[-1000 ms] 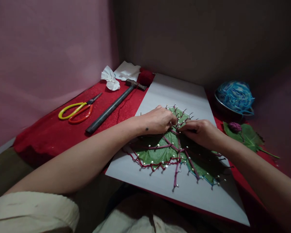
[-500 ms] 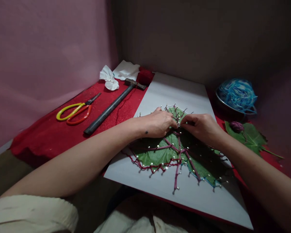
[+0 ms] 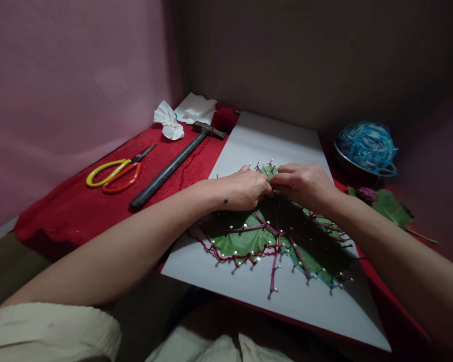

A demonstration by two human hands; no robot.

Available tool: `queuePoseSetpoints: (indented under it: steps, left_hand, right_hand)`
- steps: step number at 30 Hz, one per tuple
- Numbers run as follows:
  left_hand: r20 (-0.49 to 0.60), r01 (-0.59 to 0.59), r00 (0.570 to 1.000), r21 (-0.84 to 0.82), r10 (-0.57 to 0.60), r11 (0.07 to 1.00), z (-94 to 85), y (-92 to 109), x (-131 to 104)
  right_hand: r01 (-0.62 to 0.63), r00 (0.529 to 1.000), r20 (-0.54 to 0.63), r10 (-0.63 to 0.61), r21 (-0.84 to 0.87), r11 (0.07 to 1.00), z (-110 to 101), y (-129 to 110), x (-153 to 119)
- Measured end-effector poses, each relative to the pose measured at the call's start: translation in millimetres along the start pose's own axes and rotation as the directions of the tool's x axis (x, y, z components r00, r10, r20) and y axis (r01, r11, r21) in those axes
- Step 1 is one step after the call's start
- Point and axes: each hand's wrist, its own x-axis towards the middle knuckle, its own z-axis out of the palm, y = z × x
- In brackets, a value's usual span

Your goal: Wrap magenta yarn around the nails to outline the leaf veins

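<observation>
A large green leaf [image 3: 239,242] lies on a white board [image 3: 275,136], ringed by several upright nails. Purple yarn [image 3: 274,269] runs along its veins, dark red yarn [image 3: 222,259] follows the lower left edge and blue yarn [image 3: 319,275] the lower right. My left hand [image 3: 245,190] rests over the upper left of the leaf, fingers closed. Right beside it, my right hand [image 3: 304,185] is pinched near the leaf's top; its fingertips meet the left fingers. What either hand holds is too small to make out.
Scissors [image 3: 115,175] with yellow and orange handles and a hammer [image 3: 169,168] lie on red cloth [image 3: 79,211] at left. Crumpled white tissue [image 3: 168,120] and a red yarn ball [image 3: 224,118] are behind. At right are a bowl of blue yarn [image 3: 367,148], a purple ball [image 3: 366,195] and another leaf [image 3: 392,207].
My right hand has moved up and slightly left toward the leaf's top, closer over the left fingers. My left hand has shifted only slightly.
</observation>
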Motion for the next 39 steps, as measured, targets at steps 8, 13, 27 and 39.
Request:
queuePoseSetpoints:
  steps: [8,13,27,39]
  left_hand:
    - [-0.112,0.008,0.994,-0.100,-0.019,0.995,-20.7,-12,-5]
    - [-0.158,0.104,0.981,-0.082,-0.116,0.991,-21.8,-15,-5]
    - [-0.105,0.106,0.989,0.015,-0.104,0.994,-21.6,-14,-5]
    - [-0.020,0.127,0.992,-0.042,-0.128,0.991,-28.4,-10,-10]
  right_hand:
    - [0.115,0.993,0.027,-0.117,0.073,0.991,7,16,14]
    - [0.084,0.996,0.007,-0.085,0.060,0.995,12,17,16]
    - [-0.089,0.977,0.201,0.077,0.052,0.995,4,4,38]
    - [-0.140,0.958,0.246,0.149,-0.052,0.989,-3,-19,26]
